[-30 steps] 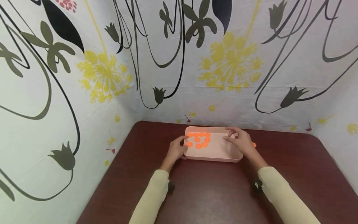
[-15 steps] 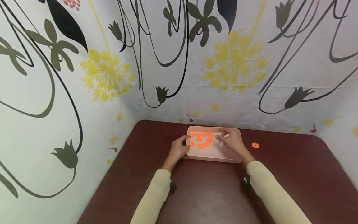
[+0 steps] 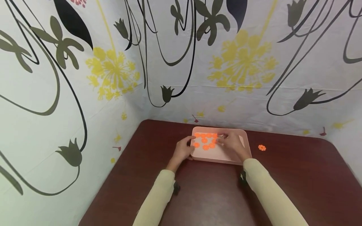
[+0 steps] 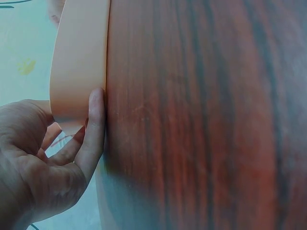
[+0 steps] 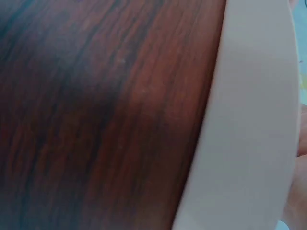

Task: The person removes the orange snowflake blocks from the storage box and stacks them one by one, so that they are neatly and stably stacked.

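Observation:
A shallow pale-pink tray (image 3: 222,155) lies near the table's far edge, with several orange flower-shaped pieces (image 3: 204,140) spread in rows over its left half. My left hand (image 3: 182,149) grips the tray's left end, thumb at the rim and fingers along the outer wall; the left wrist view shows the fingers curled round its corner. Over the tray's right half reaches my right hand (image 3: 232,142), its bent thumb and fingertips pinching at an orange piece at the right end of the rows, mostly hidden by the fingers. In the right wrist view only the hand's edge shows behind the tray wall (image 5: 244,115).
One loose orange flower-shaped piece (image 3: 262,147) lies on the dark red-brown table (image 3: 209,191) to the right of the tray. Patterned white cloth (image 3: 181,106) hangs behind the table and at its left side.
My right hand has moved left across the tray, from its right end to the rows of orange pieces, uncovering the loose piece on the table. The left hand keeps hold of the tray.

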A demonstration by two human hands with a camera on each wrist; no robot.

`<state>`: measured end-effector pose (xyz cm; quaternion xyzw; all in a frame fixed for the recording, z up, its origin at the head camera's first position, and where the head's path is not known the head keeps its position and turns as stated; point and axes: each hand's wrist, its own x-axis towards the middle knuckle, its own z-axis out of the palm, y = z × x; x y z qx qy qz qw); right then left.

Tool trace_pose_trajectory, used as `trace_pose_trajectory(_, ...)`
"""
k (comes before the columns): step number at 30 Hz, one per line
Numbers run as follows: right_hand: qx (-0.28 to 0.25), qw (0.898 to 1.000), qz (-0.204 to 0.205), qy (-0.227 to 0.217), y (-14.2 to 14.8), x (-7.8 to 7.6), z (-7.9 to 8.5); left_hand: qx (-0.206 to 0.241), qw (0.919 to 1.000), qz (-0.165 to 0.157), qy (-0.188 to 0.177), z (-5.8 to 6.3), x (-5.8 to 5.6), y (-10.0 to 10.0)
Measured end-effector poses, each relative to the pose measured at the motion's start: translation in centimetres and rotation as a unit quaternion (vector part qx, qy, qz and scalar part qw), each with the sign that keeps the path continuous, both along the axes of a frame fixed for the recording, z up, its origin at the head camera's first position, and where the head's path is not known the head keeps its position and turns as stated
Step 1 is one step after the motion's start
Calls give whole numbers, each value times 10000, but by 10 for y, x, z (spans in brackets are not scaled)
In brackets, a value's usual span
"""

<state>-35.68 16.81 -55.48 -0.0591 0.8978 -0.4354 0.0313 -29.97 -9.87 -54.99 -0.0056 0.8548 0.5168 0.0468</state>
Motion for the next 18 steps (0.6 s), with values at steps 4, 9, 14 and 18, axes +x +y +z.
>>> trace_pose_trajectory(4,195,9997,-37,123,1,1,-4,19,10000,-42,-31,1,-1,1)
trace_pose_trajectory(9,246,9997,-83,-25,-2,5,-5,16,10000,-36,37,2,-2,1)
trace_pose_trajectory(14,336,9994,-41,-40,-5,5,-9,-2,10000,-13,-51,1,-1,1)
trace_pose_trajectory(18,310,9995,-61,46,-7,4,-12,-38,10000,3,-45,1,-1,0)
